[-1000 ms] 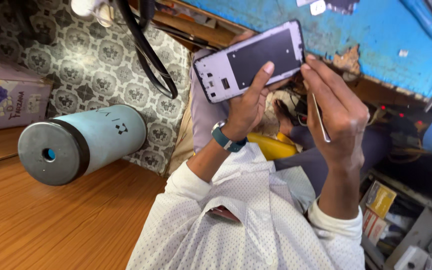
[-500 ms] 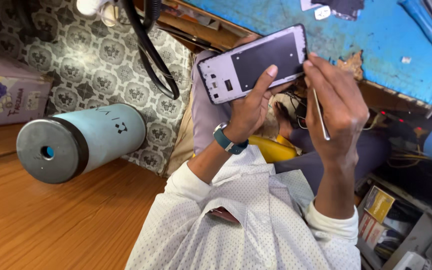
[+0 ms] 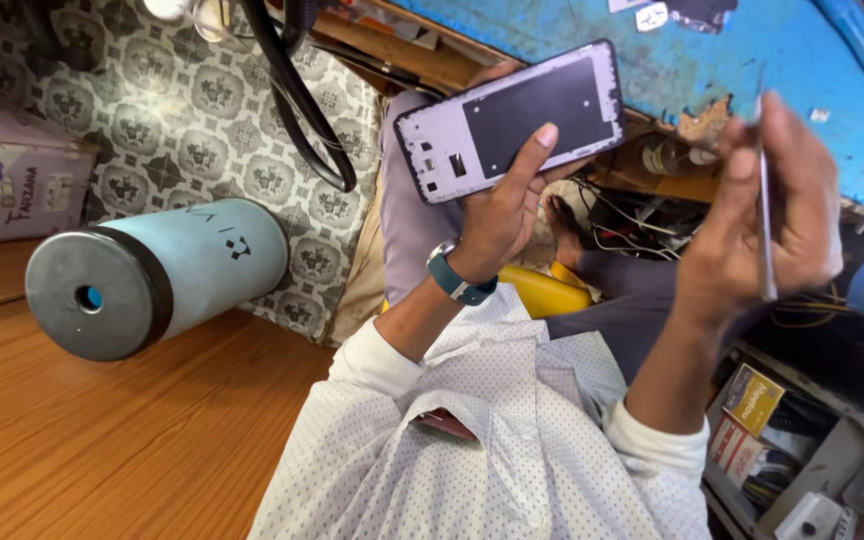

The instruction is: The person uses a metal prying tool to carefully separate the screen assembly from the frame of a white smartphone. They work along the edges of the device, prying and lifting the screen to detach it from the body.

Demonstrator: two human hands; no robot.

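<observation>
Lilac phone frame (image 3: 512, 120) gripped in your left hand (image 3: 502, 215), thumb across dark panel; right hand (image 3: 767, 215) pinches thin metal tool (image 3: 764, 200), apart from frame, over blue counter (image 3: 772, 60)

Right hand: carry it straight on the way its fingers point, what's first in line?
Probably the blue worktop. The right hand, holding a thin flat panel edge-on, points toward it; depth is unclear. The phone frame lies off to the side.

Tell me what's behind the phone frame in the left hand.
Behind the phone frame, left hand fingers wrap its back; beyond lie a grey trouser leg and wooden bench edge. The frame's rear face is hidden.
</observation>
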